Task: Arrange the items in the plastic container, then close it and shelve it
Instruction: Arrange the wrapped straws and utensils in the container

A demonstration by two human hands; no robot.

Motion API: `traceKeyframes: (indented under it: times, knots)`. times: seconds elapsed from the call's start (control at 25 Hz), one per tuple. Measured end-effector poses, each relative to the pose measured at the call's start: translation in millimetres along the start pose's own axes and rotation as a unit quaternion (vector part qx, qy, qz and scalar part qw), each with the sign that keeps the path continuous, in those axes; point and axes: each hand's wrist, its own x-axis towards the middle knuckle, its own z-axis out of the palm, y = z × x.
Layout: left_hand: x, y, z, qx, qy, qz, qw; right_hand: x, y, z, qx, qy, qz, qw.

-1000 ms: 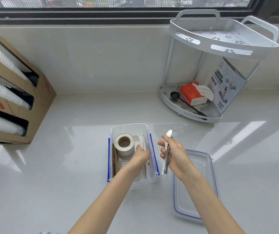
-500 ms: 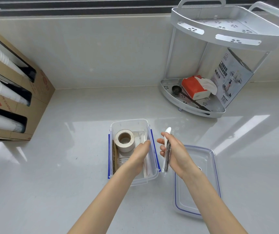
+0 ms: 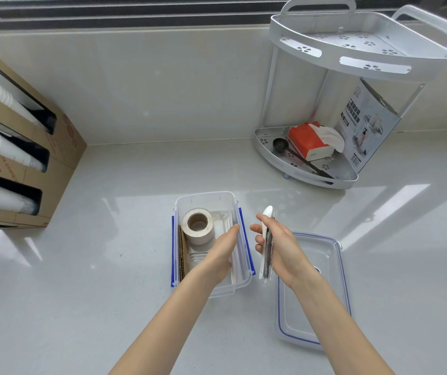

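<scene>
Clear plastic container (image 3: 206, 198) sitting open on countertop (image 3: 108, 266), tape roll (image 3: 198, 226) inside. Left hand (image 3: 221, 253) reaching in, fingers extended, grip unclear. Right hand (image 3: 279, 247) gripping wrapped utensils (image 3: 267, 239). Lid (image 3: 311, 290) lying beside. Cardboard box (image 3: 62, 147) lettering unreadable.

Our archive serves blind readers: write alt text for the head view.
A left hand reaches into an open plastic container holding a tape roll, while the right hand holds wrapped cutlery beside it. The lid lies right, on a white counter.
</scene>
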Motion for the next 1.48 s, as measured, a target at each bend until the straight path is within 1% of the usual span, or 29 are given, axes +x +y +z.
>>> traceKeyframes:
  times: [0.2, 0.36, 0.52, 0.64, 0.88, 0.96, 1.04, 1.12, 1.28, 1.4, 1.48]
  knots:
    - [-1, 4, -3, 0.007, 0.014, 0.012, 1.000, -4, -2, 2, -0.031, -0.012, 0.000, 0.999]
    - [-8, 9, -6, 0.038, 0.028, 0.039, 0.998, -4, -3, 4, 0.004, -0.020, 0.005, 1.000]
    - [-21, 15, -8, 0.050, 0.036, 0.073, 0.995, -2, 0, 4, 0.011, -0.009, 0.000, 1.000]
    - [-30, 16, -12, 0.038, 0.037, 0.089, 0.995, 0, 3, 4, -0.004, 0.003, -0.022, 1.000]
    - [-49, 16, -23, 0.016, 0.010, 0.183, 0.983, 0, 9, 10, -0.034, -0.028, -0.057, 0.997]
    - [-53, 15, -28, 0.020, -0.007, 0.199, 0.980, -1, 11, 14, -0.067, -0.039, -0.070, 0.995]
    - [-56, 13, -32, 0.026, -0.022, 0.207, 0.978, -1, 11, 20, -0.093, -0.034, -0.077, 0.992]
    - [-58, 11, -36, 0.030, -0.022, 0.213, 0.976, -1, 10, 26, -0.094, -0.033, -0.079, 0.992]
    - [-58, 9, -41, 0.043, 0.017, 0.226, 0.973, -2, 9, 40, -0.100, -0.033, -0.061, 0.993]
    - [-55, 5, -42, 0.030, 0.061, 0.237, 0.969, 3, 14, 46, -0.105, -0.022, -0.053, 0.993]
    - [-51, 2, -41, 0.018, 0.091, 0.237, 0.967, 6, 17, 46, -0.129, -0.025, -0.051, 0.990]
